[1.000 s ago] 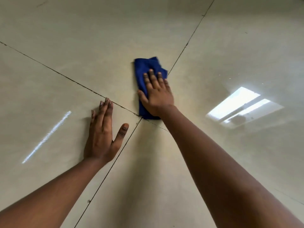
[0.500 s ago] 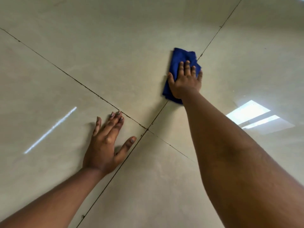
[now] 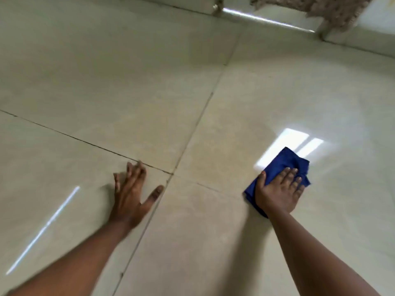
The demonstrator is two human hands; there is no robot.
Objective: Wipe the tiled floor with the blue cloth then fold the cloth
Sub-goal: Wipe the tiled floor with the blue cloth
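Observation:
The blue cloth lies bunched and folded on the glossy beige tiled floor, right of where the grout lines cross. My right hand presses flat on top of it, fingers spread, covering its near half. My left hand rests palm down on the bare tile to the left of the grout crossing, fingers apart, holding nothing.
A wall base and a doorway threshold run along the far edge, with a rough, crumbling patch at the top right. Bright window glare lies on the tile just beyond the cloth. Open tile surrounds both hands.
My right hand has slid the cloth from the far side of the grout crossing over to the right tile. My left hand stays planted. The view has tilted up, showing the wall.

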